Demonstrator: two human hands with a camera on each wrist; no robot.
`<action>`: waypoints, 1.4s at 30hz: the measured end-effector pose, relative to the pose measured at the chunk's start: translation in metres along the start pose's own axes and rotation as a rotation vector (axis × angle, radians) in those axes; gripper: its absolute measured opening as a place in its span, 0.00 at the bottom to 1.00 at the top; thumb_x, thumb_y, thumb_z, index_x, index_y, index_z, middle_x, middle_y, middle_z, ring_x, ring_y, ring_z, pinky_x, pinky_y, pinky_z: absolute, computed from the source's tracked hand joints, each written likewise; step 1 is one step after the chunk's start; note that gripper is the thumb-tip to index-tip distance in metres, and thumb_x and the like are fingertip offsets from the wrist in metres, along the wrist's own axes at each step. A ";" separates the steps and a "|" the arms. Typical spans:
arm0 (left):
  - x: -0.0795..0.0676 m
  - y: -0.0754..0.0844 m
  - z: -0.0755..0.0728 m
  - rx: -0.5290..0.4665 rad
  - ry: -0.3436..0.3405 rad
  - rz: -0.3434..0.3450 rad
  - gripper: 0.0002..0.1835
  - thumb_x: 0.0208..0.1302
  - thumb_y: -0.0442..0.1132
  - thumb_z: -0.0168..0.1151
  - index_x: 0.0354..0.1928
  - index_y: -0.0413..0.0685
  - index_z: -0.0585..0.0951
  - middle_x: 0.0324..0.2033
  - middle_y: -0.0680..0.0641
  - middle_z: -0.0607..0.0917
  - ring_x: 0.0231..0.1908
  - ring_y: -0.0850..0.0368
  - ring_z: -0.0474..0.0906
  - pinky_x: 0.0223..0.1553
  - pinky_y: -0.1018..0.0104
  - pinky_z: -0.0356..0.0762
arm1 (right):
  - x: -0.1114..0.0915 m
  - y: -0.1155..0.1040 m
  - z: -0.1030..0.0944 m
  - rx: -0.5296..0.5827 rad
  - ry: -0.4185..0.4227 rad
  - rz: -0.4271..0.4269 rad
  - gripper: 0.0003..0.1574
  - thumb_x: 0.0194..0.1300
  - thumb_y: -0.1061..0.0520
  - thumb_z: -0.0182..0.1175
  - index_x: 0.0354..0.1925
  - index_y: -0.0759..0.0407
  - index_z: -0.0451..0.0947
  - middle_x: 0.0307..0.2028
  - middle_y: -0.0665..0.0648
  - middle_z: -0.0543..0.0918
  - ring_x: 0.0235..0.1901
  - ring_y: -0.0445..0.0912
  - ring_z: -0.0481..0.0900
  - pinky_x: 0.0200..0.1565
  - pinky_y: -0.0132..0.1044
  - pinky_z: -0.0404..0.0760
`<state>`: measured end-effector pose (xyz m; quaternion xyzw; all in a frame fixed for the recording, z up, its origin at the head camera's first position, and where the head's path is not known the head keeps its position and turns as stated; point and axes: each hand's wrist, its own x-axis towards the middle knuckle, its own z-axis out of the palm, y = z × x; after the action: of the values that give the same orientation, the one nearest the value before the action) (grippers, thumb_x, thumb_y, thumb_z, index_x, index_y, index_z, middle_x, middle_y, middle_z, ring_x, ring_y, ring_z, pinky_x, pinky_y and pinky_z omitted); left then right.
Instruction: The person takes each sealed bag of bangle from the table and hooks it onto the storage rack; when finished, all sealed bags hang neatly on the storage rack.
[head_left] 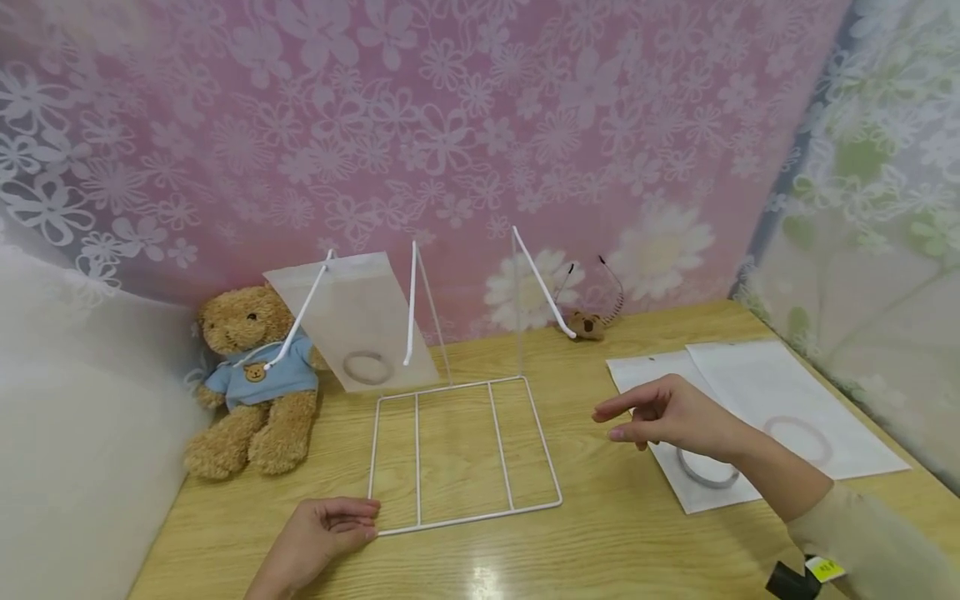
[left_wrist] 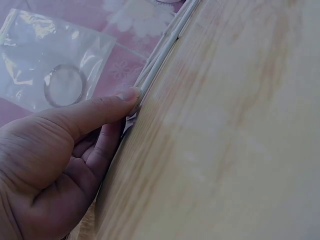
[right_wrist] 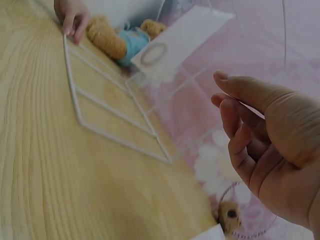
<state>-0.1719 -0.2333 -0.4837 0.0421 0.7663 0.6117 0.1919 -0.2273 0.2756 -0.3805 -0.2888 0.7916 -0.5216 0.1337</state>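
A white wire display rack stands on the table, with three long hooks reaching forward from its back. My left hand grips the front left corner of its base, thumb and fingertips on the wire. From the left hook hangs a clear-fronted bag with a ring-shaped item inside. My right hand is held in the air right of the rack, fingers loosely bent, nothing between them. Beneath it lie overlapping flat bags, the nearer bag showing a grey ring and the farther bag a pale pinkish ring.
To the rack's left sits a teddy bear in a blue sweater. At the back of the table, by the flowered pink cloth, is a headband with a small brown bear head. A white wall bounds the left side.
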 end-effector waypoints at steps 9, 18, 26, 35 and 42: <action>-0.006 0.003 -0.006 0.015 0.039 0.009 0.25 0.59 0.37 0.73 0.55 0.28 0.81 0.58 0.31 0.81 0.45 0.63 0.86 0.48 0.71 0.85 | 0.020 0.045 -0.023 -0.082 0.016 0.107 0.25 0.63 0.55 0.70 0.57 0.59 0.82 0.50 0.65 0.87 0.23 0.47 0.81 0.27 0.43 0.84; -0.006 0.007 -0.003 0.023 0.038 0.008 0.24 0.60 0.37 0.73 0.55 0.28 0.81 0.57 0.32 0.82 0.45 0.62 0.86 0.48 0.71 0.86 | 0.023 0.080 -0.050 -0.164 0.074 0.187 0.29 0.65 0.53 0.69 0.59 0.66 0.79 0.50 0.64 0.87 0.23 0.53 0.81 0.20 0.38 0.74; -0.004 0.008 -0.001 -0.006 0.039 -0.006 0.24 0.59 0.37 0.73 0.54 0.28 0.82 0.57 0.33 0.82 0.45 0.62 0.86 0.48 0.72 0.85 | 0.023 0.098 -0.075 -0.221 0.132 0.280 0.30 0.63 0.48 0.70 0.59 0.60 0.81 0.50 0.59 0.88 0.27 0.52 0.83 0.21 0.34 0.74; -0.004 0.008 -0.001 -0.011 0.025 -0.009 0.24 0.59 0.37 0.73 0.54 0.28 0.82 0.57 0.32 0.82 0.45 0.61 0.87 0.47 0.71 0.86 | 0.024 0.116 -0.101 -0.315 0.193 0.418 0.36 0.62 0.38 0.68 0.63 0.53 0.79 0.53 0.57 0.87 0.30 0.49 0.83 0.25 0.36 0.75; -0.003 0.007 0.003 -0.017 0.019 -0.003 0.23 0.59 0.34 0.72 0.54 0.27 0.82 0.57 0.33 0.82 0.44 0.61 0.86 0.47 0.71 0.86 | 0.020 0.128 -0.113 -0.308 0.179 0.406 0.36 0.63 0.43 0.69 0.64 0.58 0.78 0.56 0.62 0.85 0.34 0.45 0.85 0.31 0.37 0.84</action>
<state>-0.1696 -0.2299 -0.4768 0.0335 0.7628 0.6184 0.1859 -0.3419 0.3849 -0.4467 -0.0939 0.9120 -0.3809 0.1196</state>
